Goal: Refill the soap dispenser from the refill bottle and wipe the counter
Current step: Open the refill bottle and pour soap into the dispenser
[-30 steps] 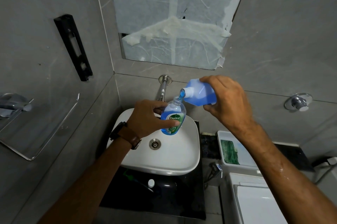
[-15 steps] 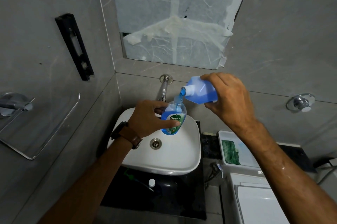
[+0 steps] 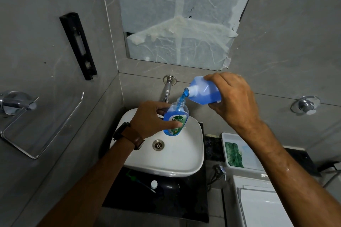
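My left hand (image 3: 150, 118) grips the clear soap dispenser (image 3: 175, 118), a small bottle with a green label and blue soap inside, its pump off and neck open. It is held above the white basin (image 3: 184, 154). My right hand (image 3: 234, 101) holds the blue refill bottle (image 3: 203, 92) tipped to the left, its white spout just above the dispenser's neck. A thin stream of blue soap runs from the spout into the dispenser.
A chrome tap (image 3: 167, 91) sticks out of the wall just behind the dispenser. The black counter (image 3: 166, 201) under the basin carries a small white cap (image 3: 154, 184). A white tub with a green cloth (image 3: 233, 154) stands right, above a toilet cistern (image 3: 262, 204). A glass shelf (image 3: 42, 125) hangs left.
The refill bottle has risen slightly and tilted further, and the blue stream into the dispenser keeps flowing. The soap level in the dispenser looks higher. Both hands stay in place.
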